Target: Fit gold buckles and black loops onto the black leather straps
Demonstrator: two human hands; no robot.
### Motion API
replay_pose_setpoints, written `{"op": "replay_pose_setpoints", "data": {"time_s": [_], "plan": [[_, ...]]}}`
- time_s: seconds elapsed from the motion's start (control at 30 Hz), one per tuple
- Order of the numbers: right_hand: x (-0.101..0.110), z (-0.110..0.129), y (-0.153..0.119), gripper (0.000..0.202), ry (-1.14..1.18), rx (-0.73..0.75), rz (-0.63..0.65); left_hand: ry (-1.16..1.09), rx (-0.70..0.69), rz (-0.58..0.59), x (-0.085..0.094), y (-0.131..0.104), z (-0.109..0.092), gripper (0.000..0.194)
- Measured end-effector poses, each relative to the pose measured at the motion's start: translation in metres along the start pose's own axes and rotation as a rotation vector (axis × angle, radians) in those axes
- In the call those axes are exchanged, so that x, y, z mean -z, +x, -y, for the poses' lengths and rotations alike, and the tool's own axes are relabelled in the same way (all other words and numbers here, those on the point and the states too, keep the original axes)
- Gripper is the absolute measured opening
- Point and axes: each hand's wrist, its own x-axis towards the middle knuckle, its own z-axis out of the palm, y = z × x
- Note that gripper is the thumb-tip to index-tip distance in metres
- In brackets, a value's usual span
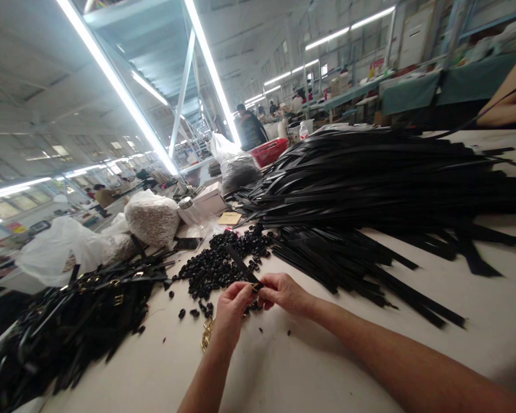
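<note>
The work surface is a broad off-white table [309, 367] in a long factory hall lit by rows of fluorescent ceiling tubes [112, 74]. At 1 o'clock from the hands lies a large heap of long flat black straps [391, 178], with a smaller flat bundle of black strips [348, 264] spread just below it. At 12 o'clock sits a mound of small glossy black beads or loops [219, 264]. At 9 o'clock lies a pile of finished black straps with gold-coloured buckles [69, 321]. Beyond it, at 10 to 11 o'clock, stand white plastic bags [150, 218] of small parts, and a red plastic basket [269, 152] lies far back at 12 o'clock. Other people stand at distant benches.

The left hand [232, 312] and right hand [286, 292] meet above the table near the frame centre. Both are pinched on one narrow black strap [241, 265]: the fingertips of each hand close on its near end, where a small gold-coloured fitting [256, 287] shows between them. The exact grip on the fitting cannot be resolved.

The strap's long axis runs from the fingers toward 11 o'clock, its free end pointing away from the person over the bead mound. A gold-coloured chain piece [206, 332] lies on the table just beside the left wrist.
</note>
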Motion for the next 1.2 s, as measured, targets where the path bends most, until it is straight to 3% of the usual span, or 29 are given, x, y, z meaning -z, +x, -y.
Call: {"op": "replay_pose_setpoints", "data": {"time_s": [0.27, 0.6, 0.9, 1.1, 1.2], "plan": [[0.002, -0.003, 0.0, 0.014, -0.117, 0.031, 0.016, -0.077, 0.129, 0.054, 0.007, 0.002, -0.005, 0.03], [0.004, -0.006, 0.001, 0.016, -0.345, 0.125, -0.02, -0.119, 0.282, 0.072, 0.01, 0.001, -0.007, 0.036], [0.002, 0.008, -0.006, 0.014, -0.69, 0.198, -0.108, -0.211, 0.138, 0.0, 0.008, 0.006, 0.003, 0.03], [0.001, 0.004, -0.005, 0.014, -0.636, 0.186, -0.112, -0.153, 0.185, -0.02, 0.01, 0.005, 0.003, 0.035], [-0.001, -0.002, -0.003, 0.016, -0.458, 0.138, -0.101, -0.251, 0.186, -0.032, 0.008, 0.005, 0.005, 0.031]]}}
